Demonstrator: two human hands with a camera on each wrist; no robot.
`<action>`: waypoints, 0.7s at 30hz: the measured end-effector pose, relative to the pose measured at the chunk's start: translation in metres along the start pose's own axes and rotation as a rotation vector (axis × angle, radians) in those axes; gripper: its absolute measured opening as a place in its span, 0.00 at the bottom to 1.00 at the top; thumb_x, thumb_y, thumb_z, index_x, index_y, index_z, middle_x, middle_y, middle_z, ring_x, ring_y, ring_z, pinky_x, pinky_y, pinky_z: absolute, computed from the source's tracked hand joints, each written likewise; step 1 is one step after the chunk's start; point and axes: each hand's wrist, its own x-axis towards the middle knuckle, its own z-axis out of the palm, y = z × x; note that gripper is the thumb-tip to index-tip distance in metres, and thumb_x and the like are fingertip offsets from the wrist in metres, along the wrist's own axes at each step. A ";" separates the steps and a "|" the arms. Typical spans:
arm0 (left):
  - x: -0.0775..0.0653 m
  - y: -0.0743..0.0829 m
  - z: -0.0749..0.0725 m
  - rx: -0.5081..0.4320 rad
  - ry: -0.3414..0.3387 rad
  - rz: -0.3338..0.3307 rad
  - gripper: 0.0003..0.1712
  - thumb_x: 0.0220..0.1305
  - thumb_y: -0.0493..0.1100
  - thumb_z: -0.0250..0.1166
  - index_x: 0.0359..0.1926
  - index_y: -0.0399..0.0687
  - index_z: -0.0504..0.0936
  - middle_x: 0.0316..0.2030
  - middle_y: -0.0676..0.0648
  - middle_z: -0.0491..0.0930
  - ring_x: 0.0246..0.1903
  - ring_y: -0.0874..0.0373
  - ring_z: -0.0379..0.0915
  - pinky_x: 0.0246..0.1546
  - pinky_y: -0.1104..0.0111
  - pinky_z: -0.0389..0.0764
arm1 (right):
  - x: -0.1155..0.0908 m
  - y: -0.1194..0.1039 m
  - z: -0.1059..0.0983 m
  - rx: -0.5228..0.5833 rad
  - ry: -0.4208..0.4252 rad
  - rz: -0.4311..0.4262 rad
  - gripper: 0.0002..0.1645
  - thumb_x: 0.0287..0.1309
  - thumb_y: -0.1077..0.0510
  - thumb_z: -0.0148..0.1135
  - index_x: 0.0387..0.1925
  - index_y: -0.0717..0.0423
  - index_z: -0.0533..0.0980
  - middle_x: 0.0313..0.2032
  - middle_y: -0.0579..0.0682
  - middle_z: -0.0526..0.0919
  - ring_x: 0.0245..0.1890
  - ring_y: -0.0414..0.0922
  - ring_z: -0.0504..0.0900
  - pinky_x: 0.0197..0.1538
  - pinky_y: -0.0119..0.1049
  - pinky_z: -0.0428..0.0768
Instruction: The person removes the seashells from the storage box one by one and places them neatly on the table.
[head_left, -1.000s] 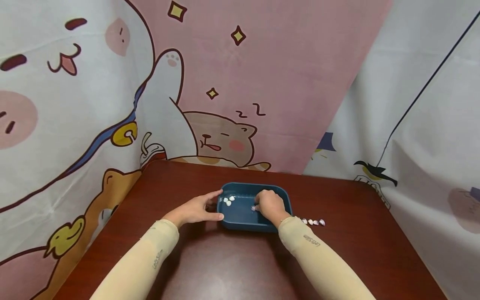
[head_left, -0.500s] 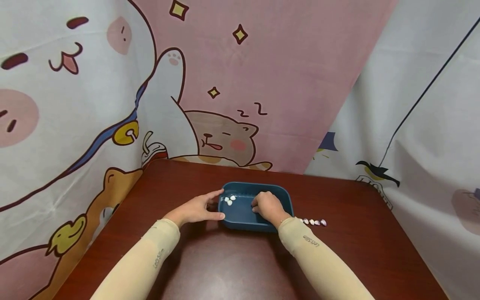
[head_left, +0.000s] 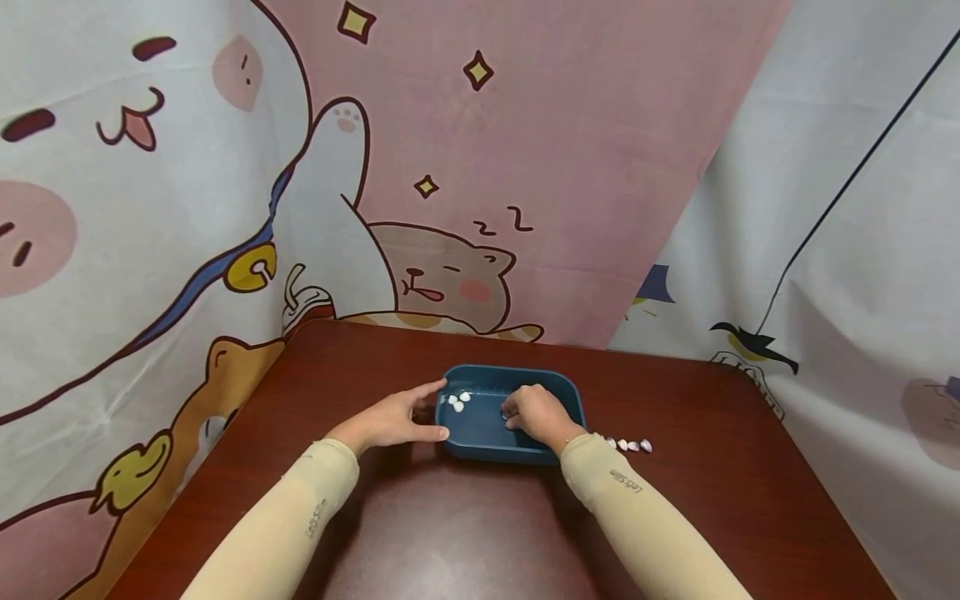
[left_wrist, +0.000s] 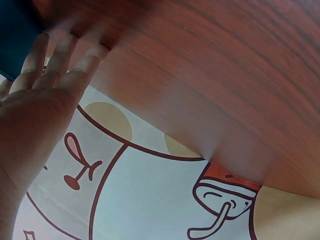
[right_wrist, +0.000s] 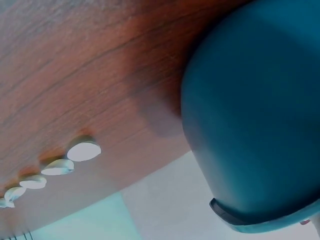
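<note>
A blue rectangular tray [head_left: 487,454] sits on the table with three white shells [head_left: 458,403] inside its left end. At that end my left hand [head_left: 393,418] spreads thumb and forefinger against the tray's corners. In the left wrist view its other fingers [left_wrist: 62,57] stretch out straight beside the tray wall. My right hand [head_left: 538,414] reaches down inside the tray's right half, thumb and forefinger pinching a small shell [head_left: 505,416] low over the tray floor. Most of that shell is hidden by the fingers. The right wrist view shows the tray's outer wall [right_wrist: 250,115], not the hand's fingertips.
Several white and purple shells [head_left: 633,446] lie in a row on the table right of the tray; the right wrist view shows this shell row [right_wrist: 57,167] too. A dark red wooden table [head_left: 435,525] carries everything. A printed cloth [head_left: 585,167] hangs behind it.
My right hand has shifted slightly left and down inside the tray, and the shell at its fingertips is now more covered. The left hand and tray have stayed in place.
</note>
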 end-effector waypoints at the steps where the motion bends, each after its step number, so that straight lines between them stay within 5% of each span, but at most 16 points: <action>1: 0.000 0.000 0.000 0.001 0.000 0.000 0.57 0.63 0.62 0.77 0.85 0.66 0.57 0.75 0.38 0.72 0.72 0.38 0.74 0.72 0.38 0.73 | 0.000 0.000 0.000 0.001 -0.002 -0.002 0.15 0.62 0.61 0.77 0.51 0.57 0.90 0.46 0.51 0.94 0.50 0.48 0.92 0.60 0.48 0.87; 21: 0.001 -0.001 0.001 -0.002 -0.002 0.004 0.55 0.64 0.60 0.77 0.85 0.66 0.57 0.75 0.39 0.73 0.72 0.40 0.74 0.72 0.40 0.73 | 0.000 0.003 -0.001 -0.018 -0.025 -0.038 0.10 0.65 0.60 0.76 0.46 0.57 0.91 0.44 0.52 0.94 0.44 0.46 0.90 0.57 0.48 0.89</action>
